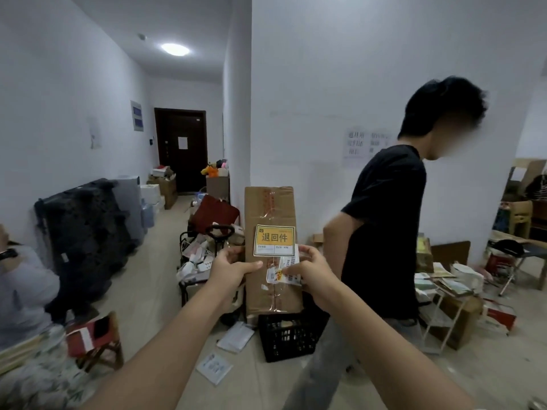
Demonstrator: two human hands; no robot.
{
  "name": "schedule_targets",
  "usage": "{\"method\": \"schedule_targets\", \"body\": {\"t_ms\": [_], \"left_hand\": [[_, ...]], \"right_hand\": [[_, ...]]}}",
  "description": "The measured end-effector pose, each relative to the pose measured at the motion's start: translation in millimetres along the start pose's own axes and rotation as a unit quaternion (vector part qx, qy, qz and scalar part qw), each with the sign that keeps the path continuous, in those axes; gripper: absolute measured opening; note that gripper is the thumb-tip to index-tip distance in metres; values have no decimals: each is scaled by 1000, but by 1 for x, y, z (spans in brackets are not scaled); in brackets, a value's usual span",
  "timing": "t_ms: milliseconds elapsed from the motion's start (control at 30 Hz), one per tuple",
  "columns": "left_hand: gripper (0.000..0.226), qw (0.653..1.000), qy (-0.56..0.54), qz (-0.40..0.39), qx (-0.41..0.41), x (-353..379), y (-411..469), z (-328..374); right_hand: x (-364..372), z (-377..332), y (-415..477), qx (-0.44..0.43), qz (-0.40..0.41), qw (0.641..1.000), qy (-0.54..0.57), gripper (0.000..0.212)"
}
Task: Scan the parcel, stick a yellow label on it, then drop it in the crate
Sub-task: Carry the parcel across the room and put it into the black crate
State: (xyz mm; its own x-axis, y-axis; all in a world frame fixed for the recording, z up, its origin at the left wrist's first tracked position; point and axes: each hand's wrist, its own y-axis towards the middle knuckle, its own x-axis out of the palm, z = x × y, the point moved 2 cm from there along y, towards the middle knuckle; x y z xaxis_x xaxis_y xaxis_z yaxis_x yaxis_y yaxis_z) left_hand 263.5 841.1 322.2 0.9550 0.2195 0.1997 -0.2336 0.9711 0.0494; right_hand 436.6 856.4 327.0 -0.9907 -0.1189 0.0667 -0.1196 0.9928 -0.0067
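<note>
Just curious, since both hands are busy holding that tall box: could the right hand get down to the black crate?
Probably yes: the black crate sits open-topped just below the cardboard parcel the right hand holds, though a passing person crowds its right side.

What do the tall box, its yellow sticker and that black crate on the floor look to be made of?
The parcel looks like brown cardboard: matte, with glossy clear tape down its middle. The yellow label appears to be printed paper with a white border, lying flat. The black crate seems moulded plastic, judging by its open lattice walls, though blur leaves the finish unclear.
</note>
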Motion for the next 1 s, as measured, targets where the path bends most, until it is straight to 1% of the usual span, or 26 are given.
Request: {"method": "schedule_targets", "body": {"t_ms": [133,233,300,433,500,633,700,767,833,933,1000], "left_hand": [[52,1000,-6,-5,-9,19,48,-16],[60,1000,-1,-4,-21,36,88,-32],[63,1000,16,-5,-24,49,118,-43],[67,997,74,-12,0,84,198,-56],[67,996,85,-14,3,106,240,-59],[60,998,60,-7,-4,152,316,-66],[55,999,42,-8,6,172,348,-64],[53,999,45,-10,-2,185,377,-67],[56,999,49,-9,-15,192,402,-74],[68,999,44,-8,-25,201,442,-85],[68,998,47,-13,-29,208,469,-94]], "right_hand": [[-15,7,51,6,-1,1000,14,56],[-30,13,94,15,-8,1000,22,52],[-43,18,127,14,-8,1000,16,53],[-75,23,205,28,-11,999,26,52],[-95,19,246,35,-9,999,28,52],[-131,6,331,35,-18,999,23,58],[-144,-3,369,24,-24,999,22,58],[-155,-8,402,24,-26,999,9,56],[-162,-4,430,32,-28,999,-1,56],[-170,4,472,42,-31,999,-3,56],[-175,10,500,52,-25,998,-7,54]]}}
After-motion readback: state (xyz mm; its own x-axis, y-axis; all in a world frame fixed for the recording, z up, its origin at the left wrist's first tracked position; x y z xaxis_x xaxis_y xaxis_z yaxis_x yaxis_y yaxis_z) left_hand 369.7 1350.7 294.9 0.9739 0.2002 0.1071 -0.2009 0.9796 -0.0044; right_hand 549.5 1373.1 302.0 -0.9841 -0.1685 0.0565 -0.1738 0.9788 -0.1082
